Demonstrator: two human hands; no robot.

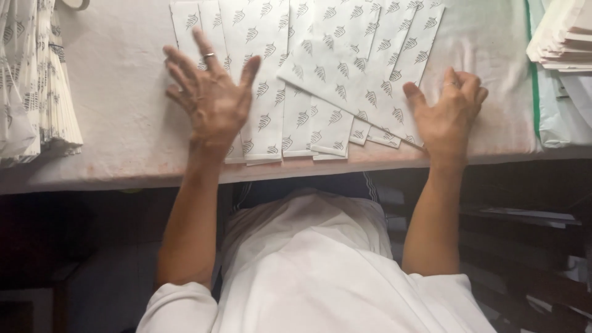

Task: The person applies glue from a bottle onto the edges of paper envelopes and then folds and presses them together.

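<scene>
Several white paper sheets with a grey leaf pattern (320, 68) lie fanned out and overlapping on a white worktable (117, 129). My left hand (209, 92) hovers over the left end of the fan, fingers spread wide, a ring on one finger, holding nothing. At the right end of the fan my right hand (449, 108) rests flat, its fingers curled slightly over the edge of the outermost sheet. It also wears a ring.
A thick stack of the same patterned paper (37, 80) hangs at the table's left side. At the far right lie a pile of plain cream sheets (564, 34) and pale green paper (555, 117). The table's front edge runs just below my hands.
</scene>
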